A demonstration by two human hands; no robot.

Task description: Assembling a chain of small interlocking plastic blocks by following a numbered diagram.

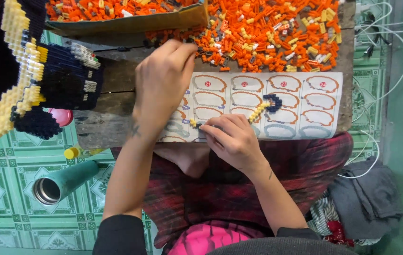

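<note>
Two hands at work on small building bricks over a printed pattern sheet.

Far left stands a large brick-built figure (17, 71) in orange, yellow and dark blue. The left hand (161, 85) reaches to the far orange brick pile (267, 33), fingers drawn together at its edge; any brick held cannot be made out. The right hand (232, 139), fingers curled, presses a small yellow-and-blue brick strip (263, 107) on the pattern sheet (305, 106), which lies on the wooden counter (111, 94).
</note>
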